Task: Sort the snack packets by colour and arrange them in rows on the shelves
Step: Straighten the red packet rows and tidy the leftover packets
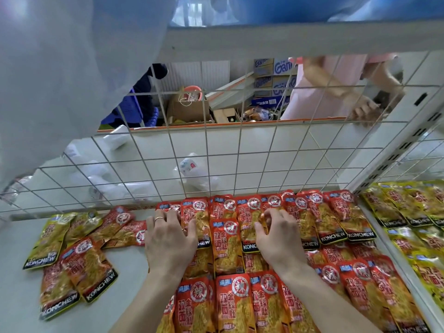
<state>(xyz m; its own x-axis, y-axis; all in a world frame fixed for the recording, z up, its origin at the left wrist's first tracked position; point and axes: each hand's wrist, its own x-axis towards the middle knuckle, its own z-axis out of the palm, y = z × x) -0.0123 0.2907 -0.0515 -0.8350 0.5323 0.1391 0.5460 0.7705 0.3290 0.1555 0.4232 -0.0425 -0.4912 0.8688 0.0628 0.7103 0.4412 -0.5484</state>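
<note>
Red snack packets point(225, 246) lie in overlapping rows across the white shelf point(19, 296), from the middle to the right. My left hand point(168, 239) rests on the back row with its fingers spread and bent over the packets. My right hand point(278, 236) presses on the same row further right, fingertips curled onto a red packet point(249, 219). A loose heap of red and yellow-green packets point(69, 251) sits at the left. Yellow-green packets point(413, 212) fill the neighbouring shelf section at the right.
A white wire grid panel point(216, 152) forms the shelf's back. Behind it lie clear plastic bags point(194, 169), cardboard boxes point(274, 78) and another person in pink point(336, 92). A translucent plastic sheet point(60, 80) hangs at the upper left.
</note>
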